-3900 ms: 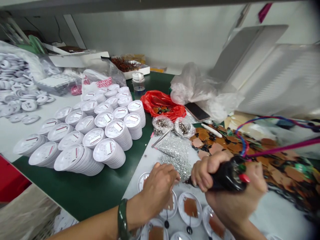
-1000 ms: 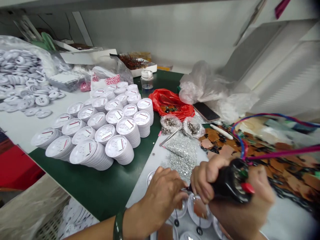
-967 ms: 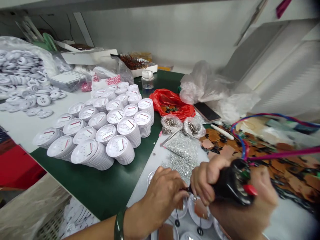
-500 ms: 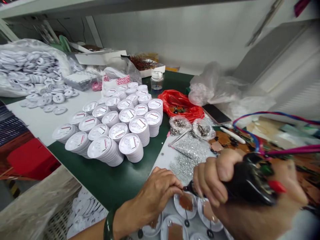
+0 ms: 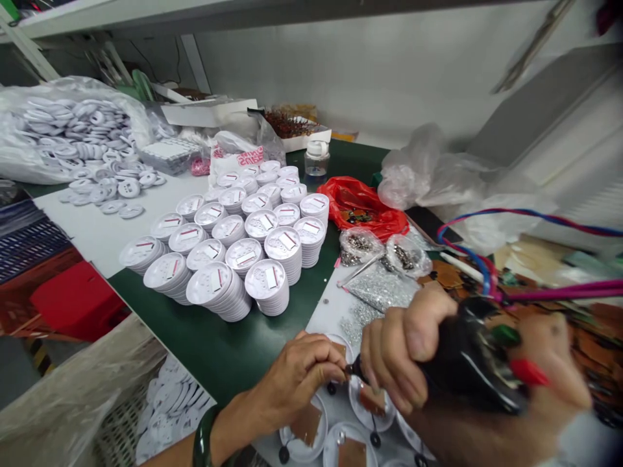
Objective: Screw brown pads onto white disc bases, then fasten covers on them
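My right hand [image 5: 403,353] is wrapped round a black electric screwdriver [image 5: 467,357] with a red and a green part near its rear. The tool's narrow tip points left. At that tip, the thumb and forefinger of my left hand [image 5: 304,366] are pinched together; whatever they hold is too small to make out. Below both hands lie white round plastic covers [image 5: 372,405] with brown circuit boards [image 5: 306,425] in them and small black discs on wires [image 5: 375,440]. My hands and the tool hide some of these covers.
Stacked white round covers [image 5: 267,279] fill the green table's middle. Bags of small metal parts [image 5: 360,243], loose silvery screws [image 5: 379,285] and a red bag [image 5: 363,201] lie beyond my hands. Red and blue cables [image 5: 487,275] run at right. White discs [image 5: 87,136] heap at left.
The view has swung slightly, so the table's things sit further right in it. Both hands and the screwdriver have shifted a little left in the view, still meeting at the tip.
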`<state>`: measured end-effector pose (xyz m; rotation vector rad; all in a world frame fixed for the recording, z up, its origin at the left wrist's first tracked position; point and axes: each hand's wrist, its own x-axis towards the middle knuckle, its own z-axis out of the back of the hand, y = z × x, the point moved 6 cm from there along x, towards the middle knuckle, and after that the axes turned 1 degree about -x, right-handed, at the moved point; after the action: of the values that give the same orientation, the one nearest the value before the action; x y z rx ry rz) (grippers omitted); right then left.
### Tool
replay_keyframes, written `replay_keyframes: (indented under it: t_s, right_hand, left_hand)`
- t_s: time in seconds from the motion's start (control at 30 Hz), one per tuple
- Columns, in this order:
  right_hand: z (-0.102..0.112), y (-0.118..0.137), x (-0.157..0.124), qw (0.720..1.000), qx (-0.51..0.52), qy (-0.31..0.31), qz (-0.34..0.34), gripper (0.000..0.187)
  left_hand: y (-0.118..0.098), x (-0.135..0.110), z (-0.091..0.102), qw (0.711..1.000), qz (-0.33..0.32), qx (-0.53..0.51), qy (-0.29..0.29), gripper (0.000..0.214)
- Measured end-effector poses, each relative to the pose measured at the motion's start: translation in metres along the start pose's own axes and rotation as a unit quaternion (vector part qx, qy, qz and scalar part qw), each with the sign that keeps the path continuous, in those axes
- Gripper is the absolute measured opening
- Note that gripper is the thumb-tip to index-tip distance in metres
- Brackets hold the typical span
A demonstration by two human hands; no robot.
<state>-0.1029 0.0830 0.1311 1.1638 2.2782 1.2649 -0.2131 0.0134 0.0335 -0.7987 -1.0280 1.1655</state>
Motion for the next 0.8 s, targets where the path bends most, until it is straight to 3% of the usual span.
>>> replay_keyframes:
  t_s: [0.2,0.4,0.57,0.67,0.73,0.8]
  right_hand:
    - [-0.003,0.002,0.012,0.997,-0.005,-0.071,0.032,0.055]
    - [-0.009,-0.008,0.012,0.999,-0.040,-0.012,-0.010,0.055]
    - [-0.003,-0.009,0.015,0.998,-0.053,-0.038,0.026,0.056]
    - [0.001,-0.014,0.019,0.996,-0.065,-0.056,0.035,0.055]
    - [0.004,-0.022,0.021,0.995,-0.068,-0.068,0.032,0.054]
    - [0.006,-0.032,0.022,0.995,-0.072,-0.065,0.026,0.054]
  left_hand:
    - [-0.004,-0.003,0.009,0.999,0.006,0.051,0.002,0.037]
    - [-0.003,-0.003,0.011,0.994,-0.010,0.113,-0.013,0.034]
    - [-0.004,-0.019,0.012,0.985,0.042,0.151,-0.067,0.023]
    - [-0.012,-0.033,0.001,0.967,-0.014,0.240,-0.079,0.025]
    - [-0.012,-0.038,-0.013,0.947,-0.063,0.310,-0.055,0.022]
    - [-0.006,-0.038,-0.027,0.928,-0.076,0.364,-0.024,0.036]
